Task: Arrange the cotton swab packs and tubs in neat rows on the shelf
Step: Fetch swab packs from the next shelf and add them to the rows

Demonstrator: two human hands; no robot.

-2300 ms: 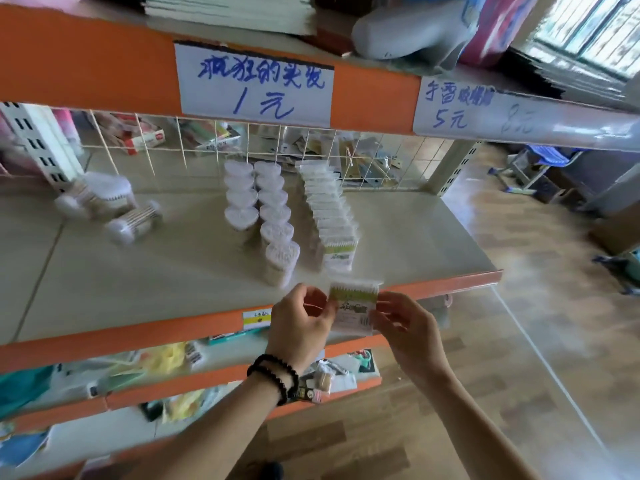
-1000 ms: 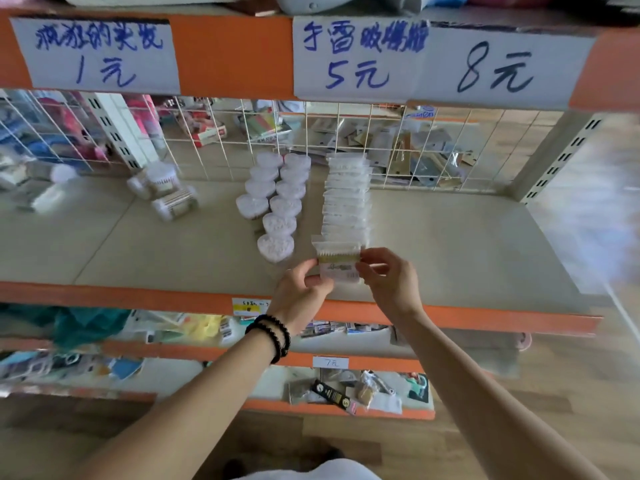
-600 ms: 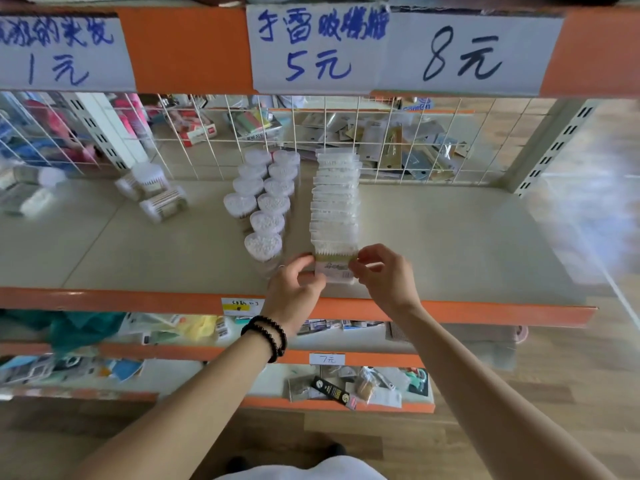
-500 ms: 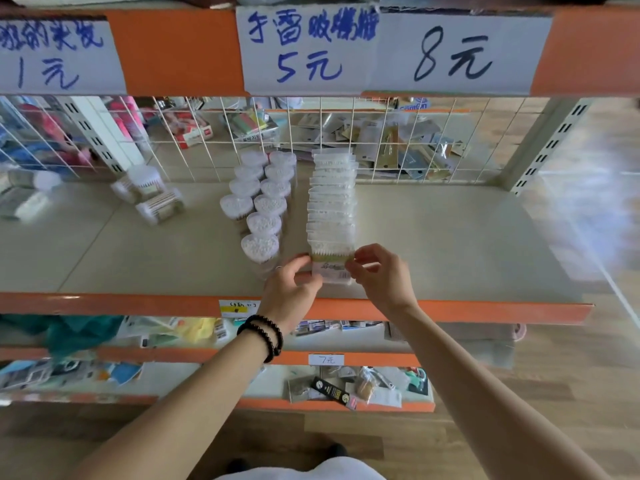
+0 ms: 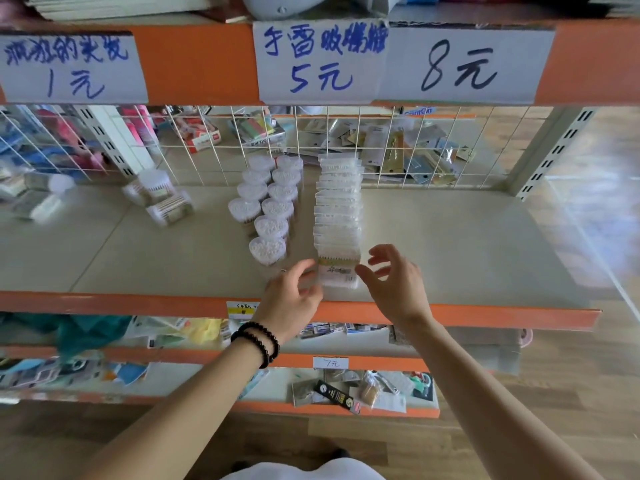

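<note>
Front cotton swab pack [image 5: 338, 271], standing at the head of its row on the shelf [image 5: 467, 258]: placement step ending, left hand [image 5: 292, 299] fingertips beside it, right hand [image 5: 394, 285] spread, empty; next, fetch the loose tubs [image 5: 162, 199].

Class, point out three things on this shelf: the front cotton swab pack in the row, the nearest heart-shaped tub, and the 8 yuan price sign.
front cotton swab pack [image 5: 338, 274], head view, on its printed label.
nearest heart-shaped tub [image 5: 267, 250], head view, on its lid.
8 yuan price sign [image 5: 460, 69], head view, on the handwritten figures.
</note>
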